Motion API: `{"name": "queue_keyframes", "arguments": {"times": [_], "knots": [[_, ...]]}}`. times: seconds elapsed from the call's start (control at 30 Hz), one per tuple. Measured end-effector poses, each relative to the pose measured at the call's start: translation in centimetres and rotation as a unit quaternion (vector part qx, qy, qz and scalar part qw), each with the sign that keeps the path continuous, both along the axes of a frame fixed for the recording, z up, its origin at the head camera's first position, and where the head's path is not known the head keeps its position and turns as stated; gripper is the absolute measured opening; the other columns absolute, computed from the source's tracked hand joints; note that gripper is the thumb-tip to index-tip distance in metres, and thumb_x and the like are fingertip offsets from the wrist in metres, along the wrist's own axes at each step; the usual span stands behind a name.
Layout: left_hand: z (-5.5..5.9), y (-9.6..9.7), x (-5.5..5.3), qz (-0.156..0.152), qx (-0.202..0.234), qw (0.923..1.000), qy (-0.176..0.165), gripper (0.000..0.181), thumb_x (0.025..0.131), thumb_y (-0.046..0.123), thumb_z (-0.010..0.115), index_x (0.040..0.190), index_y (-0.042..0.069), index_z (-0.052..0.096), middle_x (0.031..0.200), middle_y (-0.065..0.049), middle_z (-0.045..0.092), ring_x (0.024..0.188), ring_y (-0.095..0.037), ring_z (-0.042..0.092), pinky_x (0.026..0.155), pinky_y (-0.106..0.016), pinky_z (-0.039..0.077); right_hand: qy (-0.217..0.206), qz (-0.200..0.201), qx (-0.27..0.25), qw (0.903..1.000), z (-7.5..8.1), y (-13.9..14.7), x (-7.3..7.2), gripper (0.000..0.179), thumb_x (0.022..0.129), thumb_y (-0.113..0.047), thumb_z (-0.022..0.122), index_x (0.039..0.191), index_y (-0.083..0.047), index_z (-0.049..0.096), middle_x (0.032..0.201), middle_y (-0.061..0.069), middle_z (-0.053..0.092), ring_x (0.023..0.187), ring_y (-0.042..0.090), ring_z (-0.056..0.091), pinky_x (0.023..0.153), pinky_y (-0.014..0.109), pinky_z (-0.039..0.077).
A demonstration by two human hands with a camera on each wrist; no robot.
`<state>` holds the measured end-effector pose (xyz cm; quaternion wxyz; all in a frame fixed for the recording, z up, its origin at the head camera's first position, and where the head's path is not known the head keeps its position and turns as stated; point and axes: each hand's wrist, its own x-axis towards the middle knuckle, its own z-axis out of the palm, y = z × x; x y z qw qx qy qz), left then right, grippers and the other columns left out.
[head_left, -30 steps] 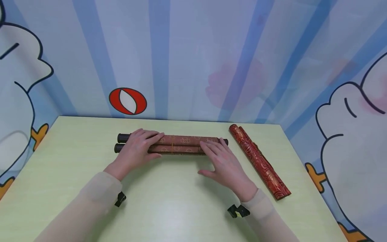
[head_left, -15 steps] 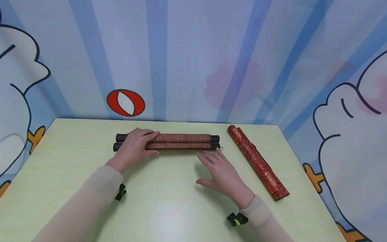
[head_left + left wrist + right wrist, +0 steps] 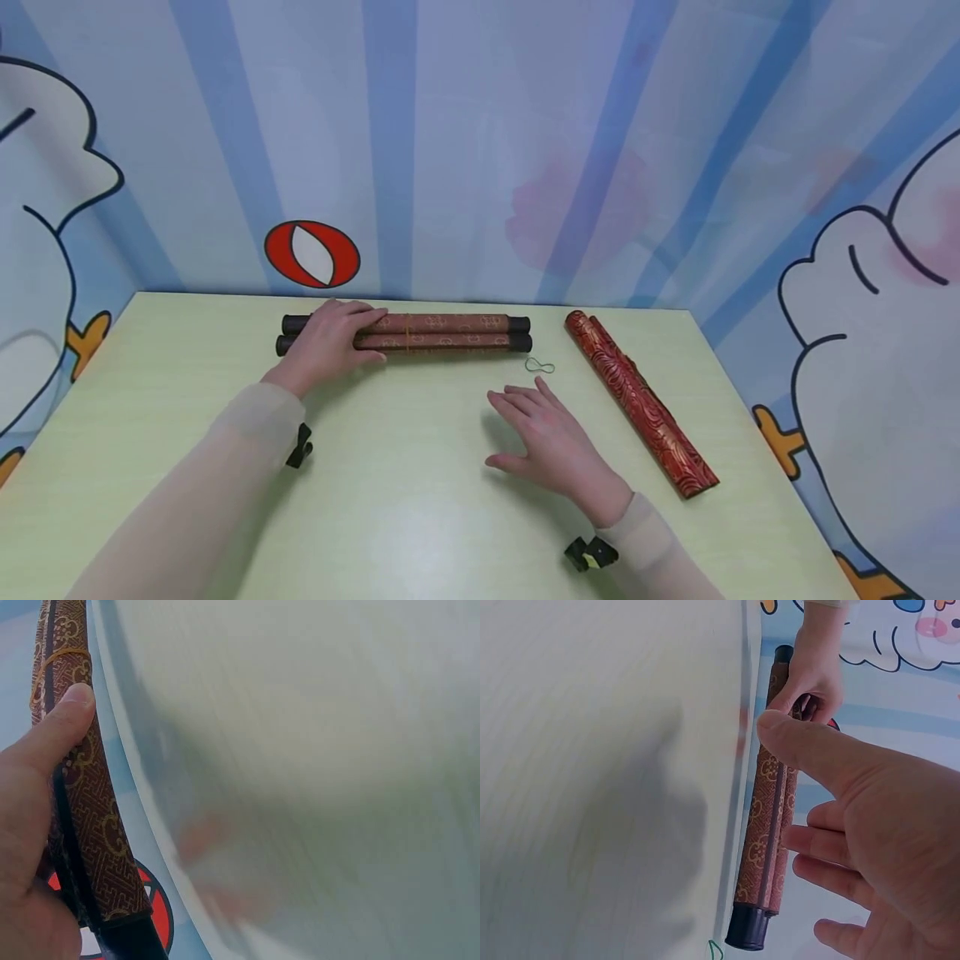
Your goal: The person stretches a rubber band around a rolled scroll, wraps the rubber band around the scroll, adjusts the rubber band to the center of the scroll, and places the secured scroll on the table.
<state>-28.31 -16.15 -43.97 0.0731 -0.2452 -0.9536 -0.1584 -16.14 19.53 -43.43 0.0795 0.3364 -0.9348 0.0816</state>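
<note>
A brown patterned scroll [image 3: 446, 331], its two rolls side by side with black end caps, lies across the back of the table. A thin yellow band [image 3: 69, 654] circles it. My left hand [image 3: 326, 346] grips the scroll near its left end; in the left wrist view the thumb [image 3: 75, 701] presses along the near side, with the other fingers largely hidden. My right hand [image 3: 551, 442] hovers apart from the scroll with its fingers spread and nothing held. Between that hand and the scroll's right end lies a small dark-green looped cord or band [image 3: 540, 366].
A red rolled piece with gold swirls [image 3: 641, 404] lies slantwise at the table's right. The pale table [image 3: 420, 517] ends at the back against a blue-striped printed backdrop [image 3: 450, 150]. Cartoon-printed side panels stand left and right.
My right hand has come off the scroll's right end and drawn back towards me. My left hand has shifted the scroll back and left, which uncovers the small looped band.
</note>
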Motion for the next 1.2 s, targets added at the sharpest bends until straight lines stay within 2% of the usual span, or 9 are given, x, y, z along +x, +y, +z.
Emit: {"name": "queue_keyframes", "arguments": {"times": [0.2, 0.47, 0.87, 1.03, 1.2], "knots": [[-0.4, -0.9, -0.7, 0.004, -0.009, 0.9998, -0.017, 0.079, 0.084, 0.032, 0.094, 0.151, 0.005, 0.061, 0.145, -0.023, 0.063, 0.136, -0.044, 0.056, 0.126, -0.067, 0.025, 0.002, 0.010, 0.004, 0.9999, -0.3, -0.1, 0.2, 0.084, 0.086, -0.050, 0.089, 0.149, -0.003, 0.061, 0.142, 0.015, 0.068, 0.138, 0.034, 0.059, 0.128, 0.058, 0.029], [-0.7, -1.3, -1.0, 0.017, -0.007, 0.9988, -0.045, 0.078, 0.087, 0.031, 0.092, 0.153, 0.007, 0.059, 0.148, -0.023, 0.062, 0.138, -0.044, 0.057, 0.123, -0.078, 0.016, 0.008, 0.019, 0.007, 0.9998, -0.2, -0.3, 0.3, 0.083, 0.087, -0.050, 0.088, 0.149, -0.003, 0.061, 0.142, 0.014, 0.068, 0.138, 0.033, 0.059, 0.128, 0.057, 0.028], [-0.8, -0.9, -1.5, 0.038, -0.019, 0.9955, -0.084, 0.083, 0.089, 0.033, 0.090, 0.159, 0.009, 0.052, 0.155, -0.023, 0.056, 0.144, -0.045, 0.049, 0.124, -0.078, 0.013, 0.002, 0.011, 0.007, 0.9999, -0.1, -0.2, 0.3, 0.081, 0.087, -0.049, 0.087, 0.149, -0.003, 0.062, 0.142, 0.016, 0.068, 0.137, 0.034, 0.060, 0.127, 0.058, 0.029], [-0.5, -1.0, -1.2, 0.053, -0.026, 0.9949, -0.082, 0.093, 0.086, 0.040, 0.092, 0.162, 0.011, 0.048, 0.160, -0.021, 0.051, 0.149, -0.044, 0.044, 0.124, -0.078, 0.010, -0.007, 0.002, 0.001, 1.0000, 0.1, 0.2, -0.1, 0.079, 0.089, -0.048, 0.087, 0.148, -0.003, 0.062, 0.142, 0.017, 0.068, 0.136, 0.035, 0.061, 0.128, 0.058, 0.029], [0.2, -1.0, -0.7, 0.049, -0.006, 0.9964, -0.069, 0.096, 0.085, 0.044, 0.091, 0.163, 0.012, 0.046, 0.162, -0.021, 0.048, 0.151, -0.044, 0.041, 0.125, -0.077, 0.008, 0.000, -0.006, -0.005, 1.0000, 0.6, 1.2, -1.1, 0.072, 0.089, -0.043, 0.088, 0.145, -0.003, 0.065, 0.139, 0.016, 0.069, 0.134, 0.036, 0.062, 0.127, 0.058, 0.031]]}}
